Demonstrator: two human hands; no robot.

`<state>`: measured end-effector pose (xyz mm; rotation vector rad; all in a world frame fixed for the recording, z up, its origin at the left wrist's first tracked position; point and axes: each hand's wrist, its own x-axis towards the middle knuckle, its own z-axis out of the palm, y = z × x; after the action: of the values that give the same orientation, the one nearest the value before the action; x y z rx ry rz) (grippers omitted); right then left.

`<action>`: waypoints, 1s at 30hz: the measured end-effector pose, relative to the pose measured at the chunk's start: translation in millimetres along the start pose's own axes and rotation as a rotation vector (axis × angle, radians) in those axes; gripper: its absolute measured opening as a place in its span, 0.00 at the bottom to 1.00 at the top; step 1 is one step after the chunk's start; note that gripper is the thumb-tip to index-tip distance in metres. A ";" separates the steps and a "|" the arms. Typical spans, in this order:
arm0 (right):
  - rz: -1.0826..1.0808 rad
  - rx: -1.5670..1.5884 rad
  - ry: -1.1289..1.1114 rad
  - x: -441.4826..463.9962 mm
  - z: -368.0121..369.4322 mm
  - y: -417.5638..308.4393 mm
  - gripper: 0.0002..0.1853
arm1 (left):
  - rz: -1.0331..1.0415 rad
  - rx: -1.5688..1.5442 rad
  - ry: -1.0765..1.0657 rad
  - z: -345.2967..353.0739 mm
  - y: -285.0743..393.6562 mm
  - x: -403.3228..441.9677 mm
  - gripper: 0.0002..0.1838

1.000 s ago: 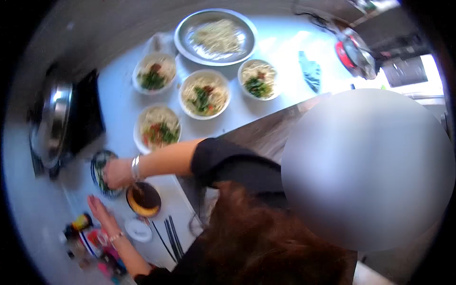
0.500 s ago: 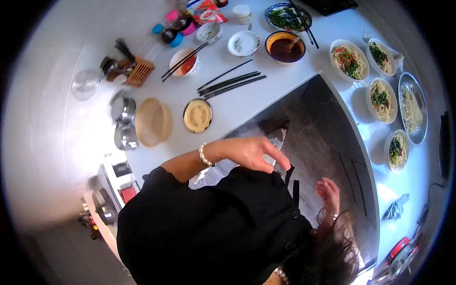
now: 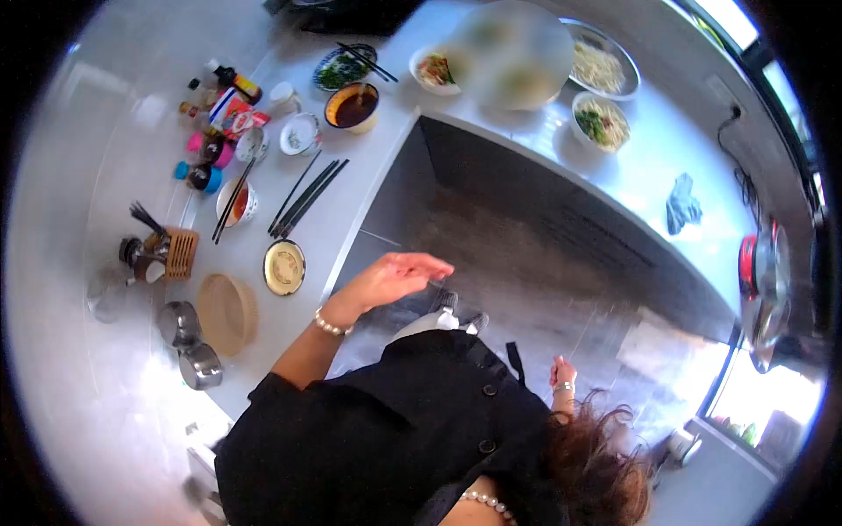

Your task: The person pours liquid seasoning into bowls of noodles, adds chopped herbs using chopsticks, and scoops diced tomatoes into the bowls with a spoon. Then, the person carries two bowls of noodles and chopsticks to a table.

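My left hand [image 3: 399, 279], wearing a pearl bracelet [image 3: 332, 323], is stretched out in front of my black shirt [image 3: 377, 421]. Its fingers lie straight and close together, and nothing is in them. Below it is the dark floor [image 3: 491, 263]; the counter edge is just to its left. My right hand [image 3: 562, 373] hangs lower, beside my body over the floor, with a band at the wrist. Its fingers look loosely bent and hold nothing visible. Nearest to my left hand on the counter is a yellow enamel plate or lid [image 3: 284, 267].
On the left counter are chopsticks [image 3: 307, 200], a sauce bowl [image 3: 353, 109], a plate of greens [image 3: 342, 68], a beige basin [image 3: 226, 314] and metal pots [image 3: 200, 366]. The far counter bears noodle bowls [image 3: 601, 123], a noodle tray [image 3: 605, 61] and a grey cloth [image 3: 682, 206]. A blur hides some bowls.
The view has swung to the right, showing more of the far counter and floor. My left hand has moved away from the black strap at my shirt. My right hand has dropped lower.
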<state>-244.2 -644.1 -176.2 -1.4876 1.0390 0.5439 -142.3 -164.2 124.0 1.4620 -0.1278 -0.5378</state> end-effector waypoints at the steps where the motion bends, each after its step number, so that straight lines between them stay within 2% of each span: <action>1: -0.038 -0.210 0.032 -9.2 5.3 6.5 0.12 | -0.003 -0.020 -0.022 0.6 -4.3 12.1 0.18; 3: -0.077 -0.359 -0.069 -30.2 12.0 7.2 0.14 | 0.024 -0.046 -0.078 1.0 -10.4 25.5 0.17; 7: 0.044 0.014 -0.007 -51.9 10.1 27.4 0.12 | -0.091 0.073 0.009 -1.9 -27.9 45.5 0.17; 8: 0.057 0.167 0.042 -60.2 0.0 38.6 0.12 | 0.007 -0.014 -0.058 -6.3 -43.8 54.5 0.17; 10: -0.039 0.027 0.126 -46.0 -19.8 83.0 0.11 | -0.025 -0.040 -0.101 -17.6 -59.1 71.5 0.18; 11: -0.062 0.067 -0.057 -50.4 -32.3 94.8 0.12 | -0.018 -0.025 -0.093 -17.4 -57.5 78.2 0.18; 13: 0.117 0.119 0.098 -83.6 -13.4 68.9 0.13 | 0.009 -0.017 -0.049 -19.0 -54.2 86.4 0.16; 17: 0.143 0.203 0.177 -76.5 -9.4 110.8 0.12 | -0.037 -0.013 0.032 -18.6 -56.2 107.8 0.15; 18: 0.147 0.335 0.133 -74.1 -6.3 132.1 0.11 | -0.017 -0.020 0.027 -21.8 -65.4 112.4 0.13; 19: 0.157 0.506 0.090 -66.5 -4.0 142.3 0.12 | -0.020 -0.061 0.033 -34.2 -86.8 109.3 0.12; 20: 0.140 0.675 0.049 -58.5 -13.2 138.4 0.14 | -0.148 -0.116 0.080 -29.9 -77.9 108.9 0.14; 21: 0.193 0.690 0.167 -76.6 -11.9 97.5 0.24 | -0.202 -0.135 0.119 -25.5 -75.0 112.8 0.15; 22: 0.116 0.770 0.184 -71.2 -23.2 91.4 0.27 | -0.223 -0.118 0.146 -19.1 -73.1 117.2 0.14; 24: -0.062 0.894 0.205 -46.3 -88.8 77.5 0.34 | -0.171 -0.171 0.052 5.4 -85.6 138.5 0.16; 26: -0.241 0.843 0.352 -34.1 -168.2 64.8 0.30 | -0.137 -0.191 0.037 42.4 -85.3 157.7 0.17; 27: -0.321 0.681 0.377 -46.0 -219.4 55.6 0.31 | -0.128 -0.163 0.042 72.5 -82.5 163.8 0.17; 28: -0.334 0.490 0.564 -44.5 -274.0 51.9 0.26 | -0.129 -0.129 0.062 99.3 -77.8 173.5 0.17; 29: -0.497 0.506 0.639 -61.3 -324.6 49.8 0.15 | -0.109 -0.184 0.009 132.1 -67.5 181.0 0.18; 30: -0.663 0.510 0.706 -81.2 -373.2 45.9 0.08 | -0.129 -0.193 -0.020 162.6 -57.4 190.1 0.19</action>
<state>-406.1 -971.9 -56.3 -1.4536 1.0109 -0.7187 -56.4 -392.4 44.0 1.2824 0.0036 -0.6516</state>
